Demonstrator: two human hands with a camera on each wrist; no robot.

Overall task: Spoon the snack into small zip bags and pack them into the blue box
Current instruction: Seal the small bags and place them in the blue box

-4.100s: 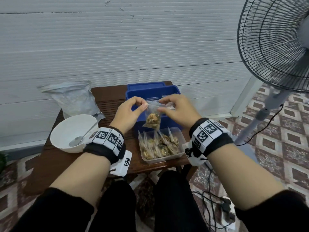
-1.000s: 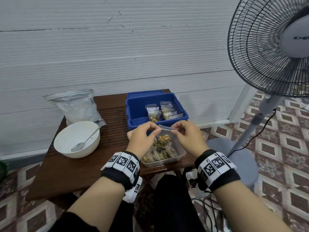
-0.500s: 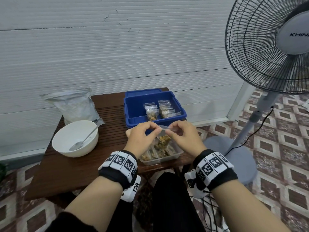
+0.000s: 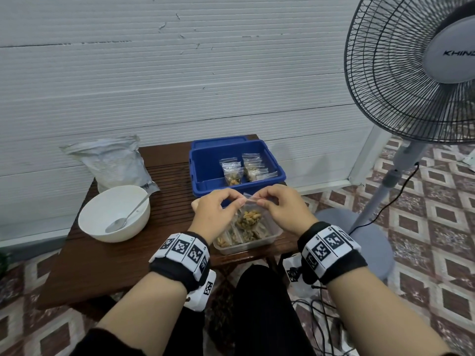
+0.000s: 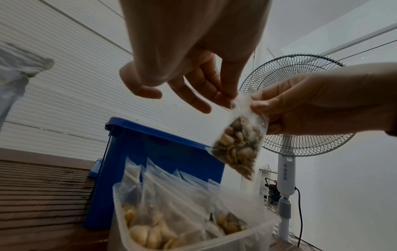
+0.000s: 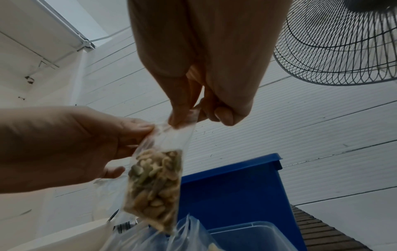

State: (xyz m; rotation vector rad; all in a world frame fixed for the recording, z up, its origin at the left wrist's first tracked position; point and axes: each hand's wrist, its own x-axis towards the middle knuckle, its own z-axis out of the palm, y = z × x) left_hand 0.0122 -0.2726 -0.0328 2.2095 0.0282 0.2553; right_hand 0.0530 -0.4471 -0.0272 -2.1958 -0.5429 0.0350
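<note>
- A small filled zip bag (image 4: 249, 215) is held above the clear plastic tub (image 4: 273, 237), which stands at the near edge of the wooden table (image 4: 102, 265)
- The left top corner of the bag is pinched between thumb and fingertips of the left hand (image 4: 215, 211); in the left wrist view the remaining fingers of that hand are seen spread loosely, clear of the bag
- The right end of the bag's sealing strip is pinched by the right hand (image 4: 282, 209), with its other fingers curled; both hands are clamped on the same bag, close together
- The bag hangs below the two grips and its lower half is filled with mixed nuts and seeds (image 5: 238, 147)
- More filled bags (image 5: 171, 212) are stood upright inside the clear tub, directly beneath the held bag
- The blue box (image 4: 205, 173) is placed on the table just beyond the tub, at the far right; its lid (image 4: 218, 143) is propped behind it
- Several packed bags (image 4: 253, 168) are laid in the right half of the blue box; the left half shows bare floor
- A white bowl (image 4: 102, 214) with a metal spoon (image 4: 126, 217) resting inside is set at the left of the table
- A large crumpled snack pouch (image 4: 113, 163) is stood behind the bowl, against the white panelled wall
- A pedestal fan (image 4: 411, 73) is positioned on the tiled floor to the right of the table
</note>
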